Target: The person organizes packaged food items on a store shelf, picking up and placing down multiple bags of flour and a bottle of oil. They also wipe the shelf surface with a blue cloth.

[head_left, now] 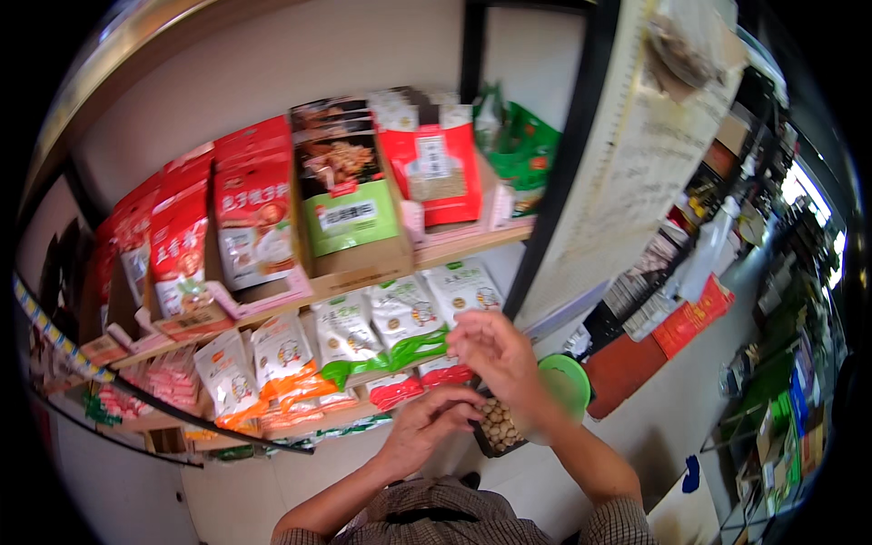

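My left hand [430, 424] is raised in front of me with its fingers curved and apart, and I see nothing in it. Higher and to its right is my right hand [503, 357], its fingers loosely bent and spread, with no object visible in the grasp. Just beyond the right fingertips stands a white and green seasoning pouch [412, 312] on the lower shelf. Another white and green pouch [349, 334] leans beside it on the left. Below the hands, a dark crate [492, 448] of round, pale items [501, 428] sits partly hidden by the right wrist.
Red packets [253, 204] and a black and green packet [351, 211] fill cardboard boxes on the upper shelf [470, 246]. A black shelf post [569, 150] rises at the right. Near the crate is a green tub [569, 381]. White and orange pouches [289, 351] line the lower shelf.
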The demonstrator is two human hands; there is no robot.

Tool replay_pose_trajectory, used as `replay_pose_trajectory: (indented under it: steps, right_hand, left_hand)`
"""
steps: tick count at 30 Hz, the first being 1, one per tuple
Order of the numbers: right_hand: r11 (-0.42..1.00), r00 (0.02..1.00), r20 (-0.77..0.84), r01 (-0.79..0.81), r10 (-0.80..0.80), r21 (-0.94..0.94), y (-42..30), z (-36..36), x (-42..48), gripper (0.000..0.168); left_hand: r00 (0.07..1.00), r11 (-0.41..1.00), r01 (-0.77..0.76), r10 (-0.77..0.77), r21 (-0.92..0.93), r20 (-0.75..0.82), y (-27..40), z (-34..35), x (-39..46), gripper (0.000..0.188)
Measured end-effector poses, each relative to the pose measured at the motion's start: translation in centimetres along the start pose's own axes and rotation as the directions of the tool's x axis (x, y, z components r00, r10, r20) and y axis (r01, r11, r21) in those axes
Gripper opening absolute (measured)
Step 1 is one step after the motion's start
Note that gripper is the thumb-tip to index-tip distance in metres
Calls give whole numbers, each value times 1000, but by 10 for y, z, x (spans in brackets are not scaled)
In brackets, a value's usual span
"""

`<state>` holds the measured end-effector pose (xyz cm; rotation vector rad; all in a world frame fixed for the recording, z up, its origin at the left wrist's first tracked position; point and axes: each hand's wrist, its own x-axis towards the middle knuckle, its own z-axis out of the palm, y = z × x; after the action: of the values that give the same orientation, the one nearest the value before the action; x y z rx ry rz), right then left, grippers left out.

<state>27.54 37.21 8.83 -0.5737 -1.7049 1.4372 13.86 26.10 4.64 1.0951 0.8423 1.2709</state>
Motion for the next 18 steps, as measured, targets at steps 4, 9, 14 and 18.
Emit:
replay_pose_trajectory:
  steps: [4, 9, 14, 18]
  right_hand:
    - [993, 980, 162, -107, 114, -51, 2, 24, -12, 31]
    - [991, 963, 262, -32, 65, -128, 3, 34, -6, 39]
    - [951, 935, 344, 22, 90, -308, -3, 40, 8, 37]
    - [903, 901, 423, 101, 95, -418, -4, 32, 25, 36]
  left_hand:
    - [997, 994, -76, 77, 74, -9, 7, -18, -6, 25]
    - [929, 983, -181, 170, -3, -328, 30, -53, -30, 34]
    - [907, 992, -114, 127, 56, -403, 14, -82, -61, 29]
    - [901, 998, 34, -6, 59, -433, -9, -87, -104, 24]
